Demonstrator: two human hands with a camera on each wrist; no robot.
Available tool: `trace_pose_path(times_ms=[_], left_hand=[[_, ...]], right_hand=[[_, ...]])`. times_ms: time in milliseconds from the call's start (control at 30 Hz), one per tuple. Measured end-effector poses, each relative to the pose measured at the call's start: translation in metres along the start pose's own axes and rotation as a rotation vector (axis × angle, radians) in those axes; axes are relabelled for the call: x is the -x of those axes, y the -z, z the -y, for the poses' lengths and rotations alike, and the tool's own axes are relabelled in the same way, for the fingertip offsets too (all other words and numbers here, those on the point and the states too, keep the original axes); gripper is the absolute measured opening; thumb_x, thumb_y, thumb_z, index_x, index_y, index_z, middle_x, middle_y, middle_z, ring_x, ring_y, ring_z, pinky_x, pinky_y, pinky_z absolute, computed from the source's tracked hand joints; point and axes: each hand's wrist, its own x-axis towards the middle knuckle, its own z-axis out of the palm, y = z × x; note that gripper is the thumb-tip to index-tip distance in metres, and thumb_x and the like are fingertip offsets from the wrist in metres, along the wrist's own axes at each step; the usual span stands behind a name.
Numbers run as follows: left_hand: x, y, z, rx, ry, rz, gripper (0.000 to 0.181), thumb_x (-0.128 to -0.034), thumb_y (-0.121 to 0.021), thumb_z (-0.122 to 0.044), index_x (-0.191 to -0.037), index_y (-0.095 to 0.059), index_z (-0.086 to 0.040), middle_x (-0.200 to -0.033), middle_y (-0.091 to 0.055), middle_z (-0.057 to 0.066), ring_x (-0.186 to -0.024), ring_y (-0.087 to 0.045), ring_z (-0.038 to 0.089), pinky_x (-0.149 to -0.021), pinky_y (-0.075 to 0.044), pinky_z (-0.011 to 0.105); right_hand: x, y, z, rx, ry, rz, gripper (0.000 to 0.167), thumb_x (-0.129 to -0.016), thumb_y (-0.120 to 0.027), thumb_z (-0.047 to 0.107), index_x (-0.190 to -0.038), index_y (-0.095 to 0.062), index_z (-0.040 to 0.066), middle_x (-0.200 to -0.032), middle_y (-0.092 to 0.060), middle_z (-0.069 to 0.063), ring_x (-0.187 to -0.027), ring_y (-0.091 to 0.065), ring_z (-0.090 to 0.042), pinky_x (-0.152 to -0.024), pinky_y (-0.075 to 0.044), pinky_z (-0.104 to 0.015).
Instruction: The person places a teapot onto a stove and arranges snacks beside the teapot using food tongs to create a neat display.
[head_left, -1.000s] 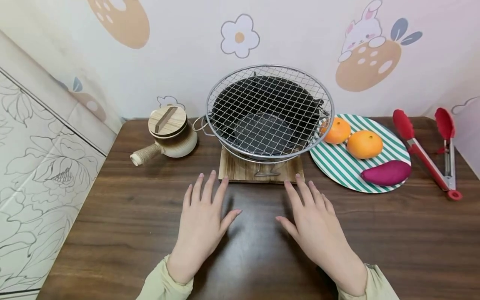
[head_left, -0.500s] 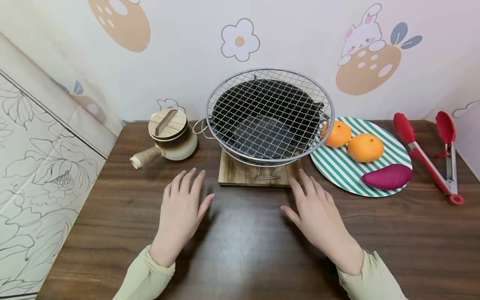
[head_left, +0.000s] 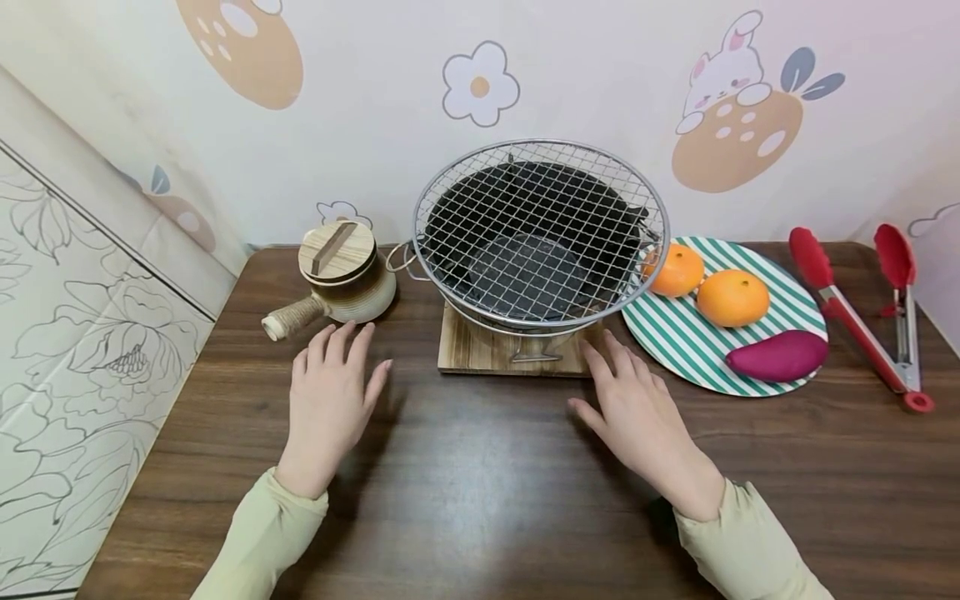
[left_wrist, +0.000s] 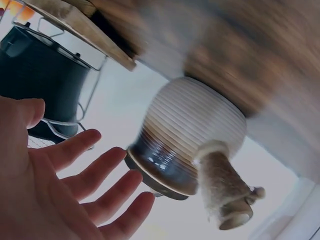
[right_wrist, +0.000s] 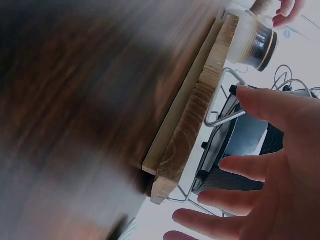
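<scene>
Pale, cartoon-printed backdrop (head_left: 585,75) rises behind a dark wood-grain table (head_left: 480,492), and both of the person's forearms, in light green sleeves, reach over it from the near edge. The left hand (head_left: 327,396) is back-up, its forearm slanting in from the lower left, with the fingers pointing away toward the small lidded pot (head_left: 367,292); they are loose, slightly bent and parted, the thumb held out to the side, and they grasp nothing. That pot stands upright at the back left, its twine-wrapped handle (head_left: 297,317) angled left and forward, just beyond the fingertips; whether they touch it I cannot tell. Opposite, the right hand (head_left: 637,408) lies back-up too, wrist angled inward, thumb apart, fingers released and gently extended at the front right corner of the wooden board (head_left: 480,354), contact unclear. On that board sits a black stove topped by a round wire grill (head_left: 536,242), between the pot and a striped plate (head_left: 667,350) bearing two oranges (head_left: 733,298) and a purple sweet potato (head_left: 777,356). Red-tipped tongs (head_left: 862,335) lie spread at far right.
</scene>
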Motion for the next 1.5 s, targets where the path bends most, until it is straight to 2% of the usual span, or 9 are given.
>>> trace_pose_path(times_ms=[233,500,767,933,1167,1500], left_hand=[[-0.007,-0.003,0.018,0.006,0.042,-0.044,0.044,-0.0908,-0.062,-0.035,-0.123,-0.060,-0.005,-0.127,-0.058,0.020,-0.121,-0.048,0.040,-0.094,-0.040,0.056],[-0.014,-0.006,0.035,0.001,0.070,-0.102,0.050,-0.0850,-0.066,-0.035,-0.123,-0.059,-0.004,-0.129,-0.056,0.019,-0.122,-0.045,0.041,-0.096,-0.036,0.058],[-0.021,-0.013,0.051,-0.002,0.142,-0.126,0.051,-0.0845,-0.065,-0.029,-0.126,-0.054,-0.002,-0.130,-0.054,0.021,-0.119,-0.047,0.042,-0.092,-0.037,0.057],[-0.026,-0.016,0.059,0.014,0.193,-0.100,0.056,-0.0849,-0.065,-0.029,-0.131,-0.051,0.000,-0.131,-0.052,0.022,-0.118,-0.046,0.043,-0.091,-0.037,0.059],[-0.032,-0.017,0.065,0.033,0.242,-0.048,0.057,-0.0860,-0.065,-0.029,-0.132,-0.050,0.001,-0.130,-0.053,0.023,-0.114,-0.047,0.046,-0.089,-0.037,0.060],[-0.041,-0.021,0.073,0.080,0.329,0.064,0.064,-0.0859,-0.066,-0.034,-0.137,-0.046,0.000,-0.127,-0.054,0.026,-0.113,-0.048,0.048,-0.087,-0.039,0.063]], right_hand=[[-0.006,-0.002,-0.004,-0.001,0.004,-0.008,0.071,-0.088,-0.070,0.033,-0.145,-0.040,0.004,-0.148,-0.037,-0.029,-0.126,-0.046,-0.050,-0.092,-0.044,-0.064],[-0.011,-0.005,-0.009,-0.009,0.005,-0.016,0.070,-0.087,-0.070,0.033,-0.144,-0.040,0.004,-0.147,-0.036,-0.030,-0.117,-0.052,-0.051,-0.084,-0.048,-0.063],[-0.017,-0.008,-0.012,-0.023,0.009,-0.013,0.069,-0.087,-0.070,0.031,-0.143,-0.041,0.001,-0.146,-0.036,-0.031,-0.112,-0.055,-0.051,-0.080,-0.049,-0.062],[-0.019,-0.010,-0.014,-0.028,0.006,0.000,0.069,-0.087,-0.071,0.031,-0.142,-0.042,0.001,-0.145,-0.036,-0.031,-0.109,-0.055,-0.051,-0.077,-0.050,-0.062],[-0.023,-0.011,-0.016,-0.039,0.032,-0.017,0.066,-0.085,-0.073,0.029,-0.138,-0.045,0.000,-0.142,-0.039,-0.027,-0.096,-0.060,-0.046,-0.066,-0.052,-0.055],[-0.030,-0.012,-0.018,-0.069,0.041,-0.012,0.065,-0.085,-0.073,0.027,-0.137,-0.045,-0.001,-0.139,-0.040,-0.028,-0.090,-0.060,-0.046,-0.062,-0.052,-0.053]])
